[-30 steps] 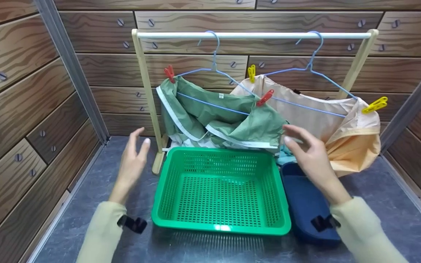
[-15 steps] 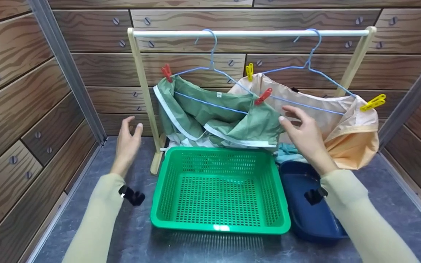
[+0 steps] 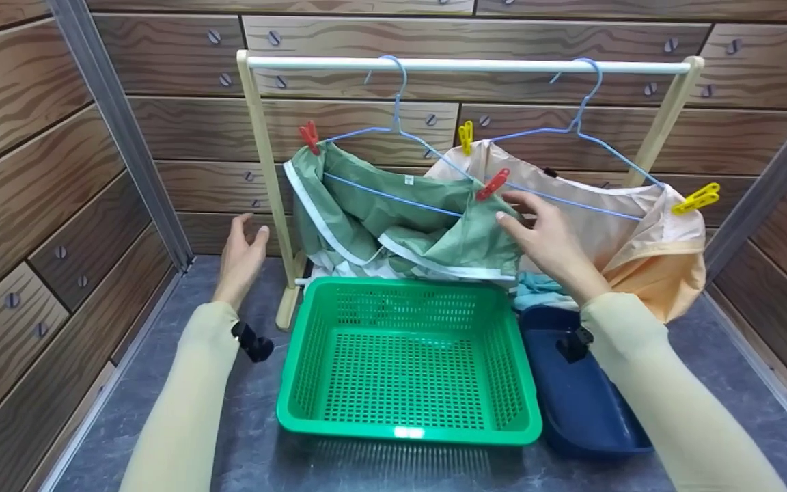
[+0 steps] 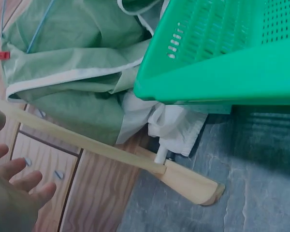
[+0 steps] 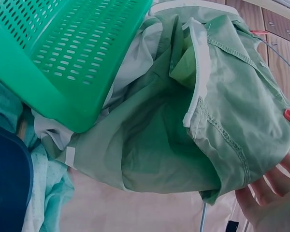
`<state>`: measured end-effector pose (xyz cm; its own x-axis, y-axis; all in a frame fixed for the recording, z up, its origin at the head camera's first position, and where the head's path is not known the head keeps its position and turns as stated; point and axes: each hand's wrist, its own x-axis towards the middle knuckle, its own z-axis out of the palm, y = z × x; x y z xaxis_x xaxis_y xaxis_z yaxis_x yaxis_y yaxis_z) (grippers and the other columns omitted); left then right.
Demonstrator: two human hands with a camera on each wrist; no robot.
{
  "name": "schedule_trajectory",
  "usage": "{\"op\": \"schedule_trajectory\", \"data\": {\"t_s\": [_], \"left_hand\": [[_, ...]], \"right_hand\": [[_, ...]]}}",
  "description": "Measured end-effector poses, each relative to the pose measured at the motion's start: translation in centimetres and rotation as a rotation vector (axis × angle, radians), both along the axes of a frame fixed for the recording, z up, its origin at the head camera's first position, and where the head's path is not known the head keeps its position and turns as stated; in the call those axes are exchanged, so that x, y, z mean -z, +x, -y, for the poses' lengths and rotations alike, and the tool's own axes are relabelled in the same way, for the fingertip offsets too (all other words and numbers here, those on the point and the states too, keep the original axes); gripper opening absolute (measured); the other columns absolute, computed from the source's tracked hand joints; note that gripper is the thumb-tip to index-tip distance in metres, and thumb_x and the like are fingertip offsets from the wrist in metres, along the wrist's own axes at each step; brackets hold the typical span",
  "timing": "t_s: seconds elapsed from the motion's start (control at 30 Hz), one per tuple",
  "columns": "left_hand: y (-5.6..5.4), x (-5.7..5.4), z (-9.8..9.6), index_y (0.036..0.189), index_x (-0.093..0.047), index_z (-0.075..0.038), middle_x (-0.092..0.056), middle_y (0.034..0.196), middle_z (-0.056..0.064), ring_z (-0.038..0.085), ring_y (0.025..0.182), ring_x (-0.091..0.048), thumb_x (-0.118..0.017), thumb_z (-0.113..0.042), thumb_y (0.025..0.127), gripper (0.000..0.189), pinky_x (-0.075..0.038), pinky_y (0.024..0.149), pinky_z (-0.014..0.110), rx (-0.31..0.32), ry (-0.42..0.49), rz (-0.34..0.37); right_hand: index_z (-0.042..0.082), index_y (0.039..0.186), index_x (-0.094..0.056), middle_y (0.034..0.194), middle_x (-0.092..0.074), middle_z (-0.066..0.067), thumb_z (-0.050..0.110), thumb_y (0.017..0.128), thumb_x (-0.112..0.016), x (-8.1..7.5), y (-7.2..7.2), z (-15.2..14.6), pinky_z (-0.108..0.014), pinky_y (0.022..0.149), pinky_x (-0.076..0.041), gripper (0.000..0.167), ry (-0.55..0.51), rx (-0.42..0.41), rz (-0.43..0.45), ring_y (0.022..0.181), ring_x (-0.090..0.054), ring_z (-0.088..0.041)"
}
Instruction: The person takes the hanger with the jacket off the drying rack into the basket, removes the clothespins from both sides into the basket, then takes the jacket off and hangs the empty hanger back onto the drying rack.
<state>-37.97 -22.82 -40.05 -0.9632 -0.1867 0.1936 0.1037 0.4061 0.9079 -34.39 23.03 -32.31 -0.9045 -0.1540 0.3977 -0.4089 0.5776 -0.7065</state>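
Note:
A green garment [image 3: 427, 212] with white trim hangs from a blue wire hanger [image 3: 400, 131], held by red clothespins [image 3: 493, 184]. At its right edge is my right hand [image 3: 547, 236]; in the right wrist view, the fingers [image 5: 268, 193] reach behind the cloth and the thumb lies by the red clothespin. My left hand [image 3: 240, 263] is held in the air left of the rack's post, holding nothing, its fingers loosely bent. Behind and to the right hangs a cream and orange garment [image 3: 667, 266] with yellow clothespins [image 3: 696, 199].
A green plastic basket [image 3: 404, 434] stands in front of the rack [image 3: 468, 66]. To its right is a dark blue tub [image 3: 585, 396], with teal cloth [image 3: 537, 290] behind it. Wood-patterned walls [image 3: 93, 225] enclose three sides.
My right hand has moved left and up to the green garment's right edge. My left hand has shifted slightly up and stays beside the rack post. The garments hang as before.

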Motion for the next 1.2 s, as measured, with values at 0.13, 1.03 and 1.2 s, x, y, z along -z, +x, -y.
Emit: {"op": "schedule_trajectory", "data": {"t_s": [0.13, 1.03, 1.2], "left_hand": [[-0.8, -0.2, 0.1, 0.153, -0.024, -0.012, -0.026, 0.158, 0.014, 0.031, 0.14, -0.033, -0.043, -0.034, 0.105, 0.056, -0.033, 0.109, 0.046, 0.014, 0.015, 0.005], [-4.5, -1.0, -0.9, 0.147, -0.034, 0.004, -0.042, 0.145, 0.025, 0.035, 0.132, -0.042, -0.046, -0.015, 0.105, 0.048, -0.036, 0.107, 0.045, 0.171, 0.011, -0.11], [-4.8, -0.4, -0.8, 0.146, -0.036, 0.005, -0.043, 0.144, 0.025, 0.035, 0.132, -0.042, -0.044, -0.016, 0.106, 0.045, -0.035, 0.108, 0.044, 0.161, -0.008, -0.072]], "right_hand": [[0.008, 0.139, -0.053, 0.134, -0.055, -0.013, 0.038, 0.1, -0.058, 0.0, -0.2, 0.3, -0.049, 0.1, -0.042, 0.05, 0.02, 0.002, 0.007, 0.123, -0.05, -0.029], [0.004, 0.106, -0.066, 0.081, -0.054, -0.008, 0.026, 0.104, -0.05, 0.1, -1.3, 1.2, -0.031, 0.063, -0.035, 0.028, 0.087, 0.052, -0.094, 0.072, -0.045, -0.02], [0.005, 0.109, -0.067, 0.082, -0.055, -0.008, 0.026, 0.104, -0.05, 0.1, -1.3, 1.3, -0.03, 0.063, -0.036, 0.028, 0.087, 0.058, -0.089, 0.073, -0.046, -0.02]]}}
